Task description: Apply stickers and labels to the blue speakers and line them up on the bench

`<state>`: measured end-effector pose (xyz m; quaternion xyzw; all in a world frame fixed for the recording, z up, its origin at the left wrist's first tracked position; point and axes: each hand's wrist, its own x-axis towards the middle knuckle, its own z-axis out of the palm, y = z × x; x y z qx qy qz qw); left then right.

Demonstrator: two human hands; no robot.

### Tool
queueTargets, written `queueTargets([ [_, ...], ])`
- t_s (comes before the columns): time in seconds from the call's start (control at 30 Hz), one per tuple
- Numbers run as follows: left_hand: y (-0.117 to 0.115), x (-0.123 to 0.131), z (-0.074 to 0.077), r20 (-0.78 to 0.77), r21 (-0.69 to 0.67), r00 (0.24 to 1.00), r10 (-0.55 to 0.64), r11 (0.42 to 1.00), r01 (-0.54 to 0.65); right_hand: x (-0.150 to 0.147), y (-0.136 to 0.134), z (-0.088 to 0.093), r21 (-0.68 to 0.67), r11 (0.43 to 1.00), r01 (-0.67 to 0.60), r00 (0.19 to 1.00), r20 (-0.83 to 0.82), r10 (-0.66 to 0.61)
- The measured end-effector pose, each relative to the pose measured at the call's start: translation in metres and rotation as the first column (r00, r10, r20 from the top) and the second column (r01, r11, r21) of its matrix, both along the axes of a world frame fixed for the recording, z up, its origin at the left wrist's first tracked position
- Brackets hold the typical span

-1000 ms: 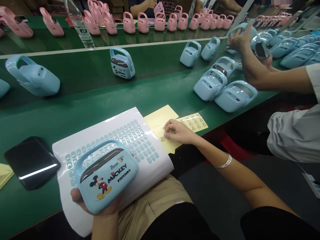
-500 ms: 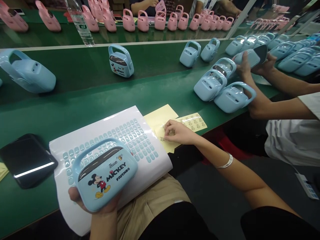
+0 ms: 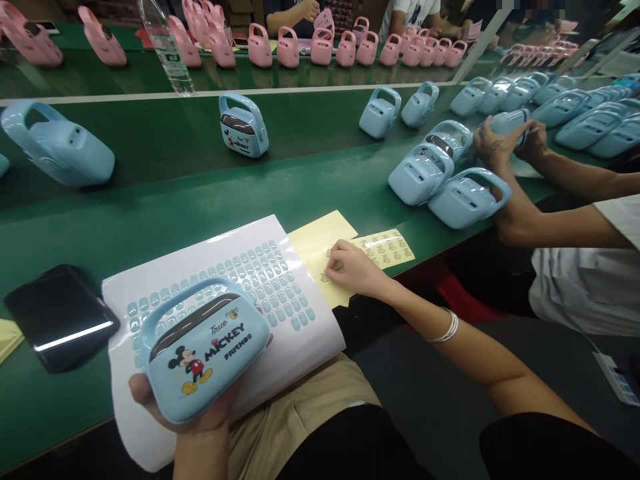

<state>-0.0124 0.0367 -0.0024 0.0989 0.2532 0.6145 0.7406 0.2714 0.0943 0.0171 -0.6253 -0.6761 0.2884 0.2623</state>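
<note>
My left hand (image 3: 195, 417) grips from below a light blue handled case (image 3: 203, 350) printed with a cartoon mouse and "Mickey Friends", held over my lap at the bench edge. Under it lies a white sheet (image 3: 280, 293) with rows of small blue oval stickers. My right hand (image 3: 353, 267) rests on a yellow label sheet (image 3: 317, 240), fingers pinched together at the small printed labels; whether a label is between them is too small to see. A second strip of printed labels (image 3: 387, 245) lies just right of that hand.
A black phone (image 3: 60, 317) lies left on the green bench (image 3: 175, 200). Blue cases stand around, including one (image 3: 243, 125) mid-belt and a cluster (image 3: 450, 180) at right, where a neighbouring person's hands (image 3: 500, 143) handle one. Pink cases (image 3: 320, 43) line the far side beside a clear bottle (image 3: 165, 43).
My left hand has lowered and tilted the blue case slightly toward me. My right hand stays pinched on the yellow sheet. The neighbour's hands have come down with a case.
</note>
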Motion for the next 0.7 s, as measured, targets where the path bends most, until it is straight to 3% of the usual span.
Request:
queueTargets([
  [0.7,-0.004,0.000,-0.008,0.178,-0.081,0.983,0.054,0.996,-0.040,0.018,0.005,0.007,-0.175,0.982,-0.072,0.976,-0.213,0.034],
])
